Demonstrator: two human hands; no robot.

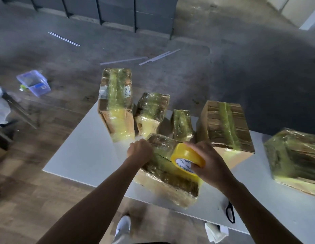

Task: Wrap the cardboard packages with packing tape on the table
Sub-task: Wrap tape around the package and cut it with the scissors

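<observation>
Cardboard package (170, 187) is lying directly under our hands at the tabletop's (86, 152) near edge, its long axis running away from us and slightly leftward. Our left hand (140, 150) is curling over its far corner, and our right hand (209, 162) is gripping the tape roll (186, 155) on top. Five wrapped packages (116, 103) are standing behind it, above a wooden floor (38, 191).

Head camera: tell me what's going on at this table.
A person is taping the nearest package. The right hand grips the yellow tape roll on top of it; the left hand sits curled at its far end, grip unclear. Five other packages, already taped, stand on the white table. Scissors lie near its front edge.
</observation>
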